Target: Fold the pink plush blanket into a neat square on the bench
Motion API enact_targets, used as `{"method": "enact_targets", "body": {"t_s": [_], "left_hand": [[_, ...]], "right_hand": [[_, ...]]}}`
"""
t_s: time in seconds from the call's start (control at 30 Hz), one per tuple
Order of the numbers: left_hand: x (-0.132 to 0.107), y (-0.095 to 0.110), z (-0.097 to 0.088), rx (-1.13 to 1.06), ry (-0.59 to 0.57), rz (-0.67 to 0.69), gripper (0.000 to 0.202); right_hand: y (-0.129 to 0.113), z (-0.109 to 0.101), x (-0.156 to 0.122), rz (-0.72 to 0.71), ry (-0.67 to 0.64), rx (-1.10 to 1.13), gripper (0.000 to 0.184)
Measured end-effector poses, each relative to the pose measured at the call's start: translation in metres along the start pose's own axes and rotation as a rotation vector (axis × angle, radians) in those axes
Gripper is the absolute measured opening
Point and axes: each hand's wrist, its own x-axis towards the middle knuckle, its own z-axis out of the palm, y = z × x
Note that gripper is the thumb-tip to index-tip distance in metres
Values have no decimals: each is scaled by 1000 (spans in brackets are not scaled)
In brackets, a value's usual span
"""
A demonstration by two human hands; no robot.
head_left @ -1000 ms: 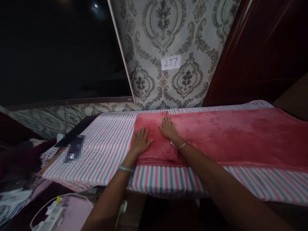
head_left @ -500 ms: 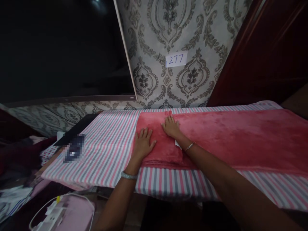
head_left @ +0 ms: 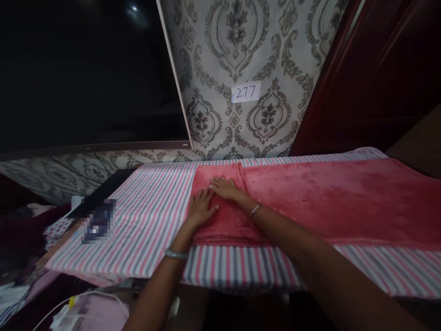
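Seen from the head, a red plush blanket (head_left: 330, 197) lay on a striped cloth (head_left: 148, 220), its long axis running left to right and its far edge close to the patterned wall (head_left: 237, 59). A thicker folded part (head_left: 232, 225) formed the left end, with stacked layers visible along its near edge; the longer remainder extended flat to the right.

The left hand (head_left: 200, 209) rested palm down near the left edge of the folded part, fingers spread and pointing to the far side, thumb held out to the right. The right hand (head_left: 223, 187) lay palm down slightly farther and to the right, fingers extended and pointing left, pinching nothing. Its fingertips almost met those of the left hand; whether they touched could not be told. The flat length of the blanket thus lay to the right of both hands, with the right hand the nearer to it and its forearm crossing above the cloth from the near right.

Compared with the frame half a second earlier, the right hand had shifted left from the right margin of the folded part, exposing that margin, while the left hand had kept roughly its place on the opposite edge.
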Motion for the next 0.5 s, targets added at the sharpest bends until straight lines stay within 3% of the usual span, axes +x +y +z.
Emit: {"method": "enact_targets", "body": {"t_s": [0.1,0.23,0.33,0.5], "left_hand": [[32,-13,-25,-137,25,-34,47],[80,-18,-41,-97,183,-186,55],[96,-14,-25,-7,140,-227,56],[97,-14,11,100,95,-200,57]], "right_hand": [[-5,-19,14,36,68,63,57],[-17,-26,32,75,223,18,58],[-17,-12,41,55,263,-40,57],[-1,19,49,23,232,-95,54]]}}
